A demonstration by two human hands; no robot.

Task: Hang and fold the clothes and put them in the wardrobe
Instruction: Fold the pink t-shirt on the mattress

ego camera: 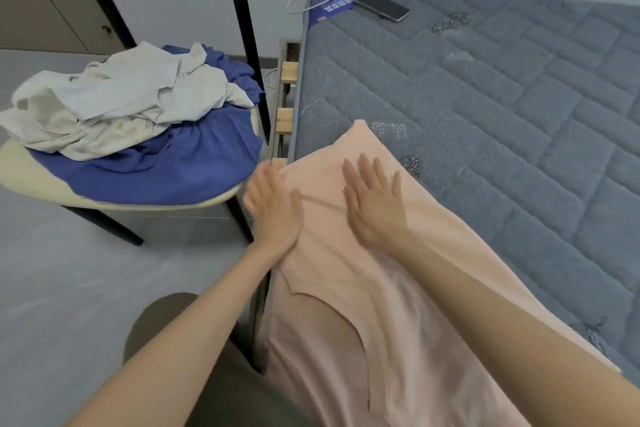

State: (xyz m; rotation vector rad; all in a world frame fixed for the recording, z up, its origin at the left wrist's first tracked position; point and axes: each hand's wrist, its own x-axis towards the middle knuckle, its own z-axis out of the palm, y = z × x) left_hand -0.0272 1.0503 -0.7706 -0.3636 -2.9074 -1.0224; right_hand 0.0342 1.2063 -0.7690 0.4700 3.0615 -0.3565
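A pale peach cotton top (398, 322) lies spread along the near edge of the grey quilted mattress (485, 97), its lower part hanging over the side towards the person. Both hands rest on it with fingers straight and nothing pinched. The right hand (375, 208) is pressed palm-down on the middle of the cloth, fingers slightly spread. The left hand (273, 208), blurred in outline, lies flat at the garment's left border, where the cloth meets the mattress edge. This looks like the smoothing stage of folding, with the fabric being flattened before any crease is made. The next move probably calls for gripping one side or a sleeve and bringing it across the middle, keeping the cloth taut so the overhanging part does not drag it off the bed. Just beside the bed, a cream padded chair (34, 177) carries a crumpled white garment (121, 104) on top of a blue one (166, 170), both yet to be folded. A dark phone (381, 5) lies at the mattress's far corner.
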